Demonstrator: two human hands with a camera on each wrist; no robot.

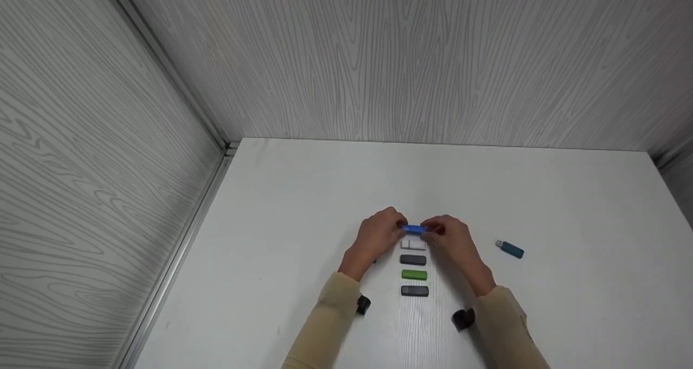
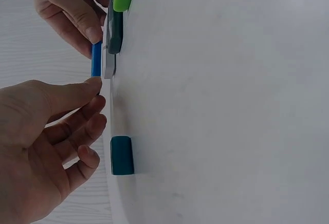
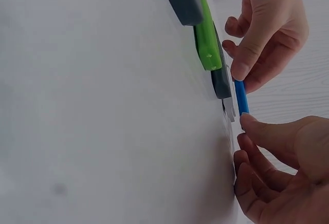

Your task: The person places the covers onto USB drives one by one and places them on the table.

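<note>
A blue USB stick (image 1: 414,229) spans the gap between my two hands at the far end of a column of sticks. My left hand (image 1: 379,234) pinches its left end between thumb and finger. On its right end, the thumb and finger of my right hand (image 1: 452,239) pinch it. Just nearer lies a white USB stick (image 1: 413,245), followed by a dark grey stick (image 1: 413,259), a green stick (image 1: 414,275) and another dark grey stick (image 1: 414,291). A teal piece (image 2: 122,155) stands near my left hand, mostly hidden by the wrist in the head view.
A teal USB stick (image 1: 510,249) with its metal plug bared lies to the right of my right hand. All rest on a white table (image 1: 303,185), bounded by wood-grain panels behind and at the left. Black wrist devices (image 1: 463,319) hang under both sleeves.
</note>
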